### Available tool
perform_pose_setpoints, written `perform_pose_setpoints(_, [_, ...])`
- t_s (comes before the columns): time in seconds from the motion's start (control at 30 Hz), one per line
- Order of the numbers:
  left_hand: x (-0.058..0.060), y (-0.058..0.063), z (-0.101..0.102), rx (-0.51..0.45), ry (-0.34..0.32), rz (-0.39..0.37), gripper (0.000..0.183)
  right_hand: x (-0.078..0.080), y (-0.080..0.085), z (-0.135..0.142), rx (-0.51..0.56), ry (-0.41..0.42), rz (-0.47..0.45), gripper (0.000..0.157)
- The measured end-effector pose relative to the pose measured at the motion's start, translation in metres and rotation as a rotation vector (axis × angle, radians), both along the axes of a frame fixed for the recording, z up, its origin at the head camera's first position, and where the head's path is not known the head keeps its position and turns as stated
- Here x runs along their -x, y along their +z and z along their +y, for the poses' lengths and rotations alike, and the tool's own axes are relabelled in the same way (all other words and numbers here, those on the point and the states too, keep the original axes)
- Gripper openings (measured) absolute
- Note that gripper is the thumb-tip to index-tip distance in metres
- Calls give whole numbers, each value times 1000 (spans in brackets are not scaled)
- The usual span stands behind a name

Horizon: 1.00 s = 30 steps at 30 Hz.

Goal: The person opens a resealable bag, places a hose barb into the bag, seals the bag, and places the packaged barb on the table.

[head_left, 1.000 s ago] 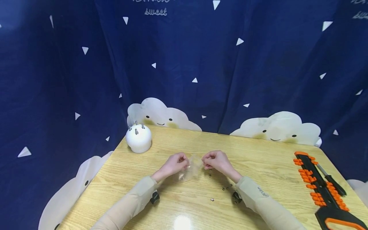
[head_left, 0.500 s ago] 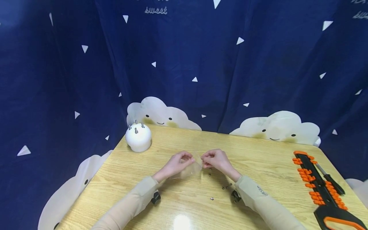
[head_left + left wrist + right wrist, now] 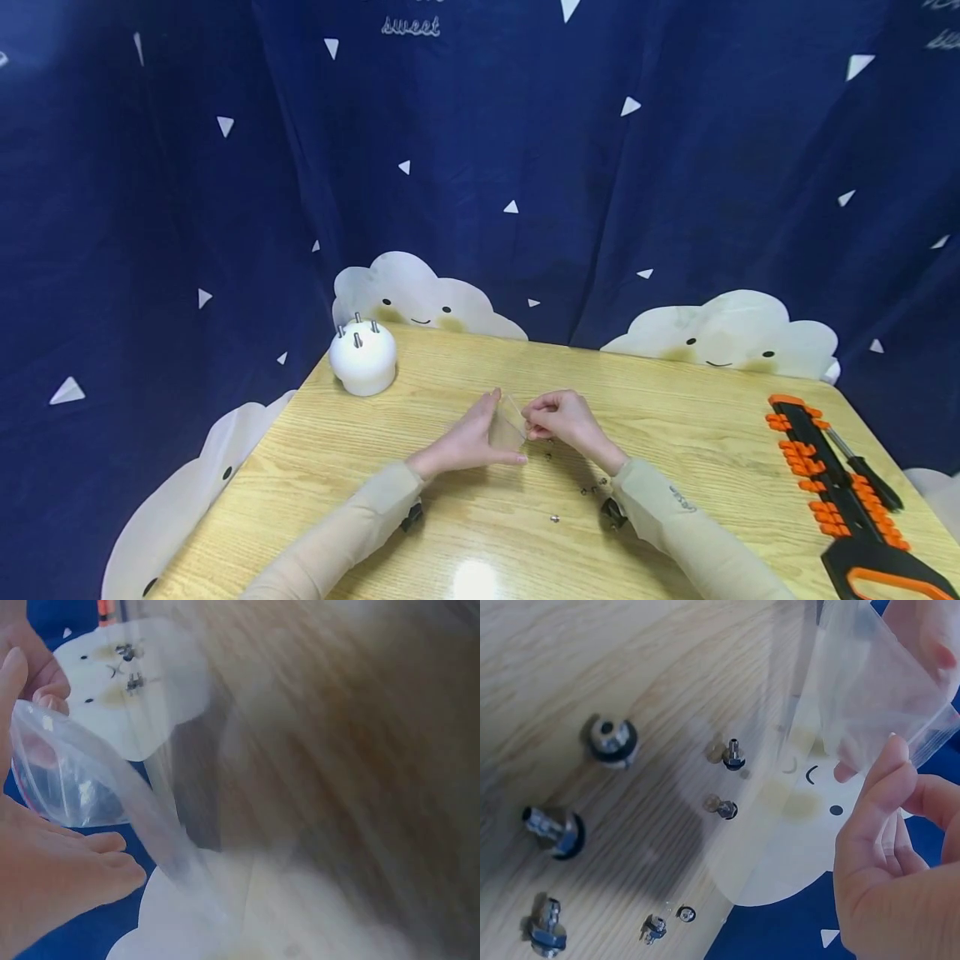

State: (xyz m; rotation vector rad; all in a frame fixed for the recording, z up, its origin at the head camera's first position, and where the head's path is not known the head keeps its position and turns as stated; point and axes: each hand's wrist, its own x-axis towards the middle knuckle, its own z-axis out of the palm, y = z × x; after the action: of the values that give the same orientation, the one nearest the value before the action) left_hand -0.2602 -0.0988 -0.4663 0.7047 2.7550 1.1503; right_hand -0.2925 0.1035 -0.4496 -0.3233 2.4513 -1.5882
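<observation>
The left hand has spread its fingers, clear bag between; right hand pinches its edge (2 metal fittings nearby).

Wooden table, metal fittings, white dome, orange-black rack

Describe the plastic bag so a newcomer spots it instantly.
Start at the middle of the wooden table. There, the left hand, thumb spread from fingers, and the right hand, pinching its edge, flank the plastic bag. It alone is limp and see-through; the barbed fittings scattered nearby are shiny metal.
</observation>
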Motion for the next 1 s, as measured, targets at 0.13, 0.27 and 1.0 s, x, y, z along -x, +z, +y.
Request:
perform_pose_setpoints(0.13, [0, -5, 2, 54, 10, 32, 125, 0, -1, -1, 15, 2, -15, 19])
perform_pose_setpoints(0.27, [-2, -7, 3, 80, 19, 33, 126, -2, -1, -2, 29, 15, -27, 20])
perform_pose_setpoints(1.0, [6, -10, -2, -182, 82, 5, 65, -8, 3, -1, 58, 45, -70, 24])
